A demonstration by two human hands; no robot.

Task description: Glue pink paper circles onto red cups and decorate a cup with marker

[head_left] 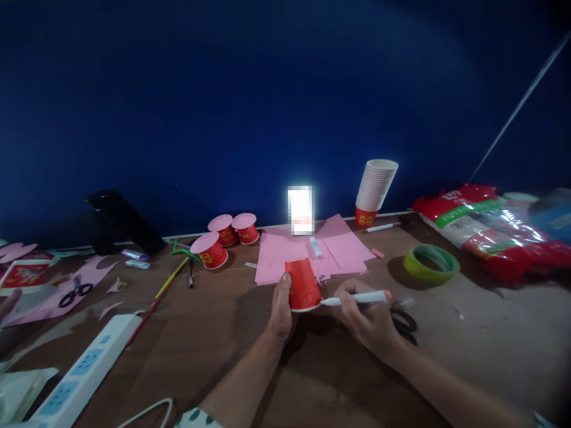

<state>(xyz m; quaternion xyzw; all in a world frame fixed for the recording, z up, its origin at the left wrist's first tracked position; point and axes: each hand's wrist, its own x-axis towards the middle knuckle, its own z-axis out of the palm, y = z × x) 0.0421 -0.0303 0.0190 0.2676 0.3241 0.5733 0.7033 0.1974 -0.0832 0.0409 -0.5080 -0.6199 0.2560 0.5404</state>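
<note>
My left hand (281, 310) is wrapped round a red paper cup (305, 282), which it holds tilted above the table with the white rim downward. In my right hand (363, 318) is a white marker (357, 298) with an orange end, its tip at or very near the cup's lower right edge; I cannot tell if they touch. Faint lines show on the cup's red side. Just behind the cup lie pink paper sheets (272, 255) with a glue stick (316, 247) on them. Black-handled scissors (405, 324) are partly hidden behind my right hand.
Red cups topped with pink discs (212, 254) stand at the back left. A stack of paper cups (377, 184), green tape (430, 263) and a red plastic bag (486, 232) are to the right. A power strip (84, 371) and other scissors (75, 291) lie left, near another person's hand (9, 304).
</note>
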